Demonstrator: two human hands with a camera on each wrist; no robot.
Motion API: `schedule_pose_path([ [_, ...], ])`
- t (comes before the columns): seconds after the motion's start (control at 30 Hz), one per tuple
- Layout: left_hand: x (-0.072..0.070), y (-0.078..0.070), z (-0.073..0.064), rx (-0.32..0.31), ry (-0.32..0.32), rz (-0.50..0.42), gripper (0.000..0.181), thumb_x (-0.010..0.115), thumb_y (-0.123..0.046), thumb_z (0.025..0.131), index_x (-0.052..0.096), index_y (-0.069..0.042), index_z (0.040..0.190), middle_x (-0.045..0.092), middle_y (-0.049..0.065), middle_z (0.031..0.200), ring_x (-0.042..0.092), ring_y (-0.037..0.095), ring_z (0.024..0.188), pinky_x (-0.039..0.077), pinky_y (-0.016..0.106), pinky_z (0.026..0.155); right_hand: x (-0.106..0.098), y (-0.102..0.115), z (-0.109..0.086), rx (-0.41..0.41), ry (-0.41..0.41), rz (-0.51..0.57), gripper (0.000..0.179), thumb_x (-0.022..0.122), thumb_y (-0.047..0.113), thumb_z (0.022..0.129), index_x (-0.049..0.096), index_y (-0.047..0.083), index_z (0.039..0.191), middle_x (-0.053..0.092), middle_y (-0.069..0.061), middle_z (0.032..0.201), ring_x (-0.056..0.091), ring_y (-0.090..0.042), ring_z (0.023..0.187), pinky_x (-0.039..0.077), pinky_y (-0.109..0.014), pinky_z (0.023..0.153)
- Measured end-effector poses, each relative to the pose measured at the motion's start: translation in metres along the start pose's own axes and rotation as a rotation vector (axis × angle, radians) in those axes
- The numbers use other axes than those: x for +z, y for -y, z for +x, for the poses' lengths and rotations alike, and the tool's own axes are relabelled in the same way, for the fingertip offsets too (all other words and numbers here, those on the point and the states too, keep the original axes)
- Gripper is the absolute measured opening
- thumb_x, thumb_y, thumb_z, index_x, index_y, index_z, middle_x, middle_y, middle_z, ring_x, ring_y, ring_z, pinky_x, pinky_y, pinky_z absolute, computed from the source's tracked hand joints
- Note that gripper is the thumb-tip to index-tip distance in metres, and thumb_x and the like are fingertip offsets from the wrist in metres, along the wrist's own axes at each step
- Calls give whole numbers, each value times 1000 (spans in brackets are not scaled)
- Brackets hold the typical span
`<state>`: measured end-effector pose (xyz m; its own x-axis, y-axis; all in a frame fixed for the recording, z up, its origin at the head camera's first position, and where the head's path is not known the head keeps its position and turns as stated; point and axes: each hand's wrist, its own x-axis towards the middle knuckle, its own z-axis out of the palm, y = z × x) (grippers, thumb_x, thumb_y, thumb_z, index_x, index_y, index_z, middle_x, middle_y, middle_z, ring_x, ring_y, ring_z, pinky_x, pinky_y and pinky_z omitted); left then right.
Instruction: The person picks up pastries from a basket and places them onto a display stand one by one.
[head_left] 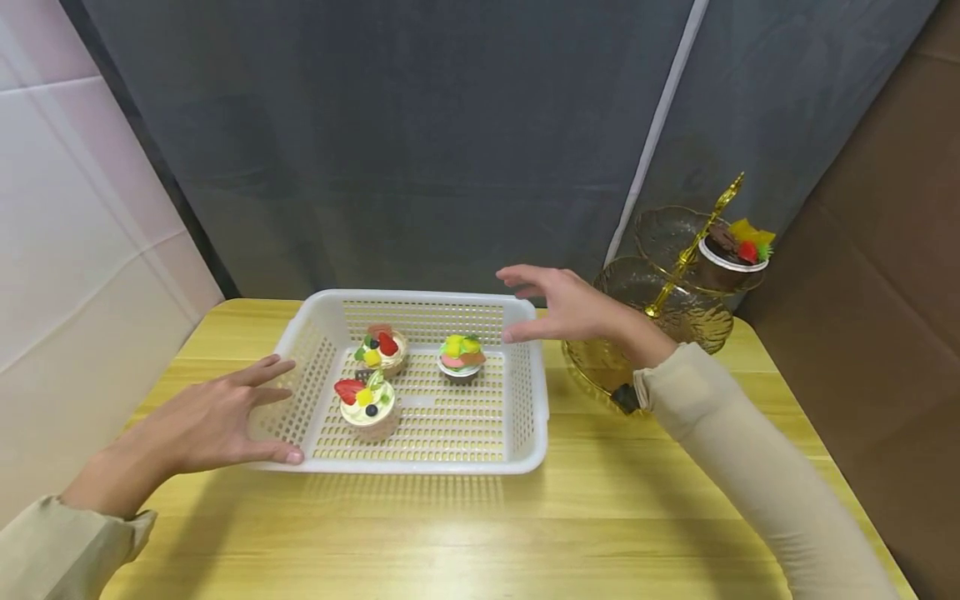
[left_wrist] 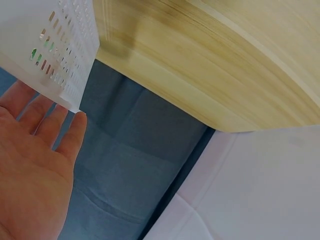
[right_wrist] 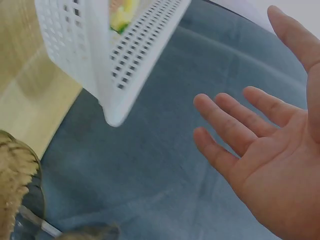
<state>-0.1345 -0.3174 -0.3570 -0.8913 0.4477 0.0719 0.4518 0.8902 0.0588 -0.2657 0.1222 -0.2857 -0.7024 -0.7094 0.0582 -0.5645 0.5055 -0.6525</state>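
Note:
A white perforated plastic basket (head_left: 420, 465) stands on the wooden table. Inside, toward its left, are two cream-topped cupcakes with fruit, a rear one (head_left: 384, 350) and a front one (head_left: 369, 407); a third cupcake (head_left: 461, 357) with yellow and pink topping sits right of the middle. My left hand (head_left: 217, 414) is at the basket's left side, thumb near the front left corner, fingers spread. In the left wrist view its fingertips meet the basket's edge. My right hand (head_left: 562, 305) hovers by the back right corner, fingers apart and holding nothing; the right wrist view shows a gap to the basket.
At the right stands a tiered amber glass stand (head_left: 697, 321) with a gold handle, partly behind my right forearm. A chocolate cupcake (head_left: 731, 250) with fruit rests on its upper tier. Grey curtain (head_left: 420, 150) hangs behind the table; light and brown panels flank it.

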Motion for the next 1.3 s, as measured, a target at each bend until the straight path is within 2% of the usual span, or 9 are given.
schedule_pose_path([
  [0.37, -1, 0, 0, -7, -10, -6, 91, 73, -76, 68, 71, 0, 119, 50, 22, 145, 58, 49, 117, 53, 52, 70, 38, -11, 20, 19, 117, -73, 86, 84, 34, 80, 41, 8, 151, 46, -11, 152, 54, -33, 129, 44, -43, 104],
  [0.67, 0, -1, 0, -2, -12, -14, 91, 73, -76, 68, 71, 0, 118, 50, 22, 145, 58, 49, 118, 54, 52, 70, 54, -18, 33, 26, 180, -70, 90, 85, 31, 78, 39, 5, 151, 43, -13, 153, 53, -35, 130, 41, -44, 106],
  [1.0, 0, -1, 1, 12, -27, -13, 89, 73, -75, 68, 72, 0, 116, 51, 22, 144, 60, 49, 116, 54, 52, 70, 67, -23, 48, 46, 221, -181, 92, 85, 37, 78, 39, 7, 152, 44, -8, 153, 56, -28, 127, 41, -39, 106],
  [1.23, -1, -1, 0, 0, -21, -14, 90, 73, -75, 68, 72, 0, 118, 51, 22, 144, 60, 49, 115, 53, 53, 71, 75, -25, 60, 68, 270, -256, 94, 84, 38, 78, 37, 6, 153, 43, -10, 154, 40, -25, 142, 33, -38, 112],
  [1.3, -1, 0, -1, -2, -20, -14, 90, 73, -75, 68, 72, 0, 118, 51, 22, 145, 60, 49, 115, 53, 53, 71, 77, -26, 62, 79, 280, -263, 94, 83, 38, 79, 36, 7, 154, 43, -10, 154, 40, -25, 141, 33, -39, 112],
])
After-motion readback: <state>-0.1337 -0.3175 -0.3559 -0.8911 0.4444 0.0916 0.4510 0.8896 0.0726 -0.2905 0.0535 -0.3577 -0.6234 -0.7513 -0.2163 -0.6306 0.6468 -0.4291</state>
